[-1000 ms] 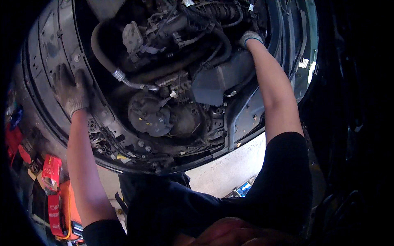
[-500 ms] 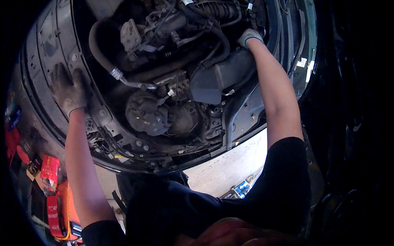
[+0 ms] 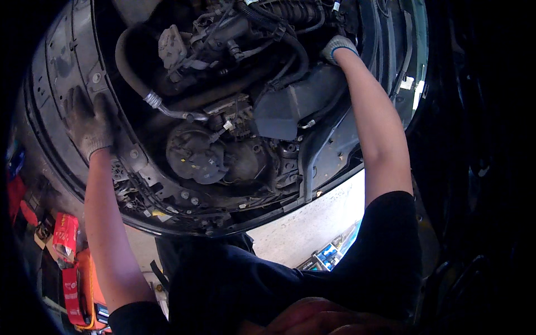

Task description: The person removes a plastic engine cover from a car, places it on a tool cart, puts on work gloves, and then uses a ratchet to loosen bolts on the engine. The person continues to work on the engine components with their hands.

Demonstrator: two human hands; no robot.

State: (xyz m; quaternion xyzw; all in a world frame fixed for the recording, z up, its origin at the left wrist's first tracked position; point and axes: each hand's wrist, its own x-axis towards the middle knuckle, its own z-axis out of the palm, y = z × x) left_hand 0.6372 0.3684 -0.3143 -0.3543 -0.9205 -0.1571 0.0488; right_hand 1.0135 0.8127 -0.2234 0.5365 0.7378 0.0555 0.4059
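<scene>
My left hand (image 3: 89, 123), in a dirty dark-smudged knit glove, lies flat with fingers spread on the grey front panel (image 3: 66, 56) of a car's engine bay. Deep in the bay at the upper right is my right hand (image 3: 338, 47), in a pale knit glove with a blue cuff edge. Its fingers are hidden among dark engine parts, so what they touch does not show. Below that hand sits a grey box-shaped duct (image 3: 276, 120). A black hose with a metal pipe end (image 3: 152, 100) curves down between the two hands.
A round dusty housing (image 3: 195, 153) stands near the body's edge. The engine (image 3: 234, 33) fills the upper middle. Outside the car at lower left lie a red package (image 3: 66, 231) and an orange case (image 3: 92, 285). A blue-and-white box (image 3: 329, 254) is on the floor beyond the fender.
The view has shifted slightly, so the engine bay appears a little farther left. Both hands keep nearly the same places on the car.
</scene>
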